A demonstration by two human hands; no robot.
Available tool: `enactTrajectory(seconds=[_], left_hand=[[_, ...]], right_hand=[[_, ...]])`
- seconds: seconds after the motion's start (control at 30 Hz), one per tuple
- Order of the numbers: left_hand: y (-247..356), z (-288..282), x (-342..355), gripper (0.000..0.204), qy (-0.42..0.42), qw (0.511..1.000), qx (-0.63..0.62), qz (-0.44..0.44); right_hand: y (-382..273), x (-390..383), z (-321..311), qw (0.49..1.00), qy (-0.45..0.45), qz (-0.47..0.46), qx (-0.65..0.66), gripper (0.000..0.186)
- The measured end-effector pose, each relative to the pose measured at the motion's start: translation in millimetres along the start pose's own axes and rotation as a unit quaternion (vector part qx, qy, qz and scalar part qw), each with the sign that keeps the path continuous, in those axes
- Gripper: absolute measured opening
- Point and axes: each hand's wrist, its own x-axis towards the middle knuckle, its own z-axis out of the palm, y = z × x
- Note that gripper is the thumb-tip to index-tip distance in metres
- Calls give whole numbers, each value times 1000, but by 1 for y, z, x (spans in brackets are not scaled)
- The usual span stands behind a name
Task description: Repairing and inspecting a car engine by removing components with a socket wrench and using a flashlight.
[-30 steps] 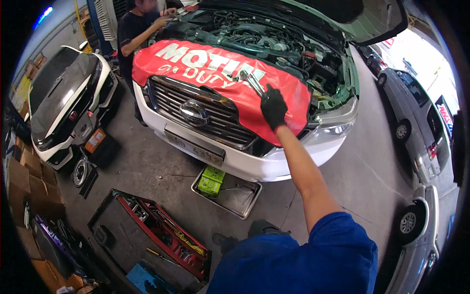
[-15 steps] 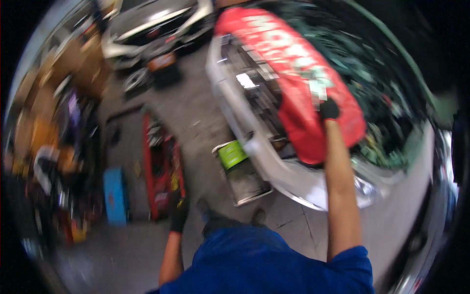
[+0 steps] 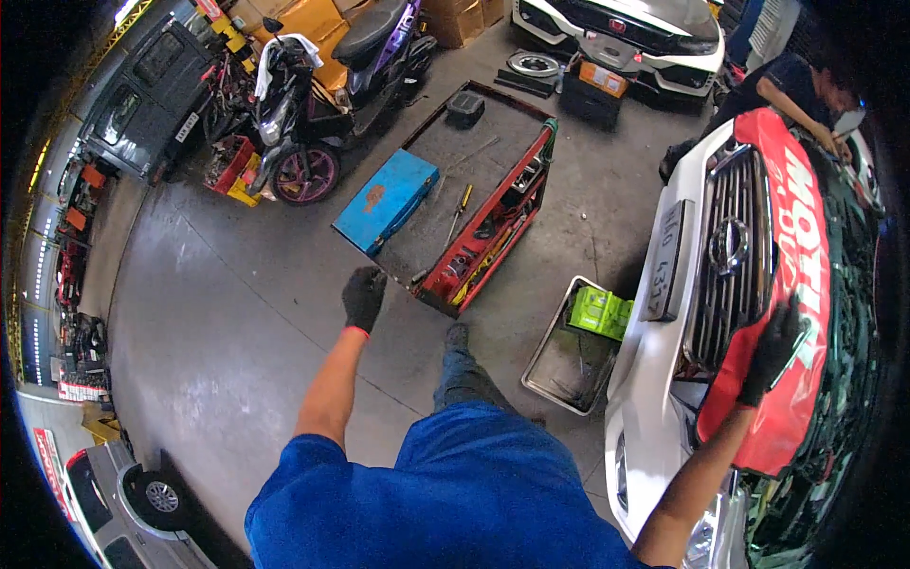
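Observation:
My left hand (image 3: pixel 364 298), in a dark glove with a red cuff, hangs with curled fingers near the corner of a low tool cart (image 3: pixel 438 305). Whatever those fingers may hold is hidden. On the cart lie a blue metal toolbox (image 3: pixel 384 197), a yellow-handled screwdriver (image 3: pixel 462 207) and a red tool tray (image 3: pixel 502 228) full of tools. My right hand (image 3: pixel 770 353), gloved too, is closed around a thin, pale-edged object (image 3: pixel 791 355). That hand is over a red fender cover (image 3: pixel 758 431) draped along the front of a white car (image 3: pixel 637 398).
A metal drip tray (image 3: pixel 545 370) with a bright green container (image 3: pixel 600 313) stands on the floor by the bumper. Another person (image 3: pixel 796 95) leans at the car's far side. A scooter (image 3: pixel 308 123) and a second white car (image 3: pixel 621 38) are farther back.
My view has swung left, so the car now sits farther right and the cart nearer the middle. My left hand has moved away from the red tray; my right stays over the red cover.

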Motion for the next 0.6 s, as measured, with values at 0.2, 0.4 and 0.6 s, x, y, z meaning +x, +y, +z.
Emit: enactTrajectory(seconds=[0.2,0.4,0.6], left_hand=[[-67,41,103,26,-93,957,100,257],[-73,55,151,24,-213,860,231,401],[-64,59,163,28,-327,922,55,198]], right_hand=[[-311,-60,34,791,-358,194,456,33],[-554,-70,43,746,-438,-76,495,25],[-675,-44,172,473,-506,234,682,26]])
